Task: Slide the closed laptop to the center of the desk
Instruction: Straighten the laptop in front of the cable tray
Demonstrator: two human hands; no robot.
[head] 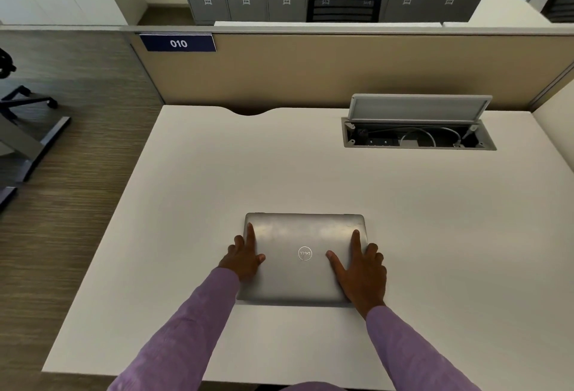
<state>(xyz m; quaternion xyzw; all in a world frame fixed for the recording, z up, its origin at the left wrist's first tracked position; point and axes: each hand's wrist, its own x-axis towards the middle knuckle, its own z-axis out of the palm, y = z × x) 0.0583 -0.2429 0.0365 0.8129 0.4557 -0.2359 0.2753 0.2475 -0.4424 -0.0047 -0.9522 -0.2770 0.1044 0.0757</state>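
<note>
A closed silver laptop (302, 235) lies flat on the white desk (217, 179), a little nearer to me than the desk's middle, its round logo facing up. My left hand (245, 258) grips the laptop's left edge, with the index finger and thumb on the lid and the other fingers curled over the side. On the right edge sits my right hand (360, 275) in the same way, index finger and thumb spread on the lid. Both sleeves are purple.
An open cable box (419, 137) with a raised grey flap and wires inside is sunk into the desk at the back right. A tan partition (310, 73) with a "010" sign stands behind the desk. The desk's left edge drops to carpet; a chair base stands far left.
</note>
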